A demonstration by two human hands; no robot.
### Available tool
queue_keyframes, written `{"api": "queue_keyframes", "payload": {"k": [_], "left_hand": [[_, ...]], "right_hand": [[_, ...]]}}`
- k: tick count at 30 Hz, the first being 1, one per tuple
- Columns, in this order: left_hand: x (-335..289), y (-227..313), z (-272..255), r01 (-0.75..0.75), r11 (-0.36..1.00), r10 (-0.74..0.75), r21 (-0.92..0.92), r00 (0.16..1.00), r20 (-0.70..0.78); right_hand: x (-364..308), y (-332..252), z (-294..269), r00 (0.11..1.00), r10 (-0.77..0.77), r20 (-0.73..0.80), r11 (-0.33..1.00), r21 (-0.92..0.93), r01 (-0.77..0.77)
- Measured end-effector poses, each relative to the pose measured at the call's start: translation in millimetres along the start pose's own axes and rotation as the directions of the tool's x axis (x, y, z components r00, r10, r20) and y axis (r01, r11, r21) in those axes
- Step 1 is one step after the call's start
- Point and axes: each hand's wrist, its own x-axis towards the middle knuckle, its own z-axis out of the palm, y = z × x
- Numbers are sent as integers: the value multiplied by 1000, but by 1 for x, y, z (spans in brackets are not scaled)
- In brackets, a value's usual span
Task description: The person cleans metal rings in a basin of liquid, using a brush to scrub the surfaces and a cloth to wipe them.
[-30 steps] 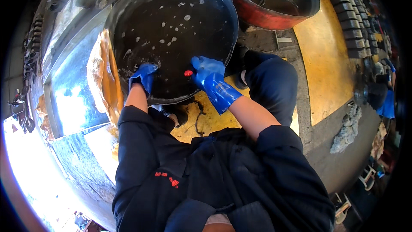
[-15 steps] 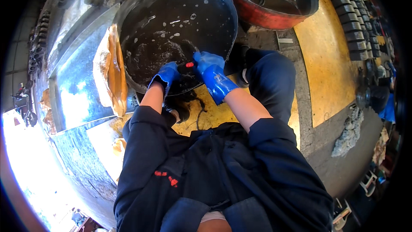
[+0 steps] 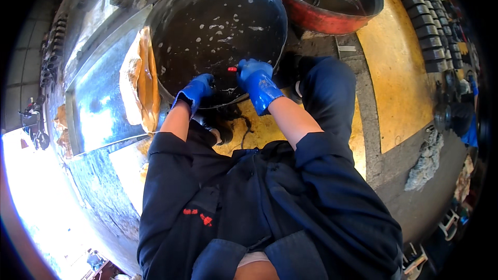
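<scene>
A wide round dark tub [image 3: 285, 23] holds murky dark liquid [image 3: 207, 36] with foam spots on top. Both my hands wear long blue rubber gloves and hover over its near side. My right hand [image 3: 254, 74] is closed around a small tool with a red end [image 3: 232, 69] that pokes out on its left; the rest of the tool is hidden by the glove. My left hand [image 3: 197, 91] is just inside the near rim, fingers curled toward the right hand. What it grips, if anything, is hidden.
A red round tub [image 3: 332, 25] with dark liquid stands at the far right. Crumpled brown paper [image 3: 140, 83] leans by the dark tub's left side. Yellow boards [image 3: 397, 78] lie on the floor. Stacked dark metal blocks [image 3: 425, 26] and a grey rag [image 3: 425, 161] are farther right.
Both hands have shifted slightly, and the red end now points more level to the left. My left hand sits a little higher. Ripples on the liquid beside it have calmed.
</scene>
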Motion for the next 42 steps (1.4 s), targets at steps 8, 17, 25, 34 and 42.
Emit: {"api": "queue_keyframes", "payload": {"k": [8, 17, 25, 34, 42], "left_hand": [[-42, 2, -28, 12, 896, -57, -444, 995, -88], [-85, 30, -44, -271, 350, 35, -897, 960, -277], [-64, 40, -40, -284, 120, -36, -951, 956, -290], [-70, 51, -59, -206, -168, -11, -964, 978, -207], [-80, 56, -60, -154, 344, -168, -926, 960, -222]], "right_hand": [[-7, -1, -15, 997, 22, 74, 1000, 17, -24], [17, 15, -12, 992, -12, -125, 641, 760, 104], [-5, -38, -33, 949, -211, -236, 537, 783, 314], [-1, -24, -33, 985, -136, -105, 575, 802, 165], [8, -19, -21, 928, -221, -299, 913, 272, 304]]}}
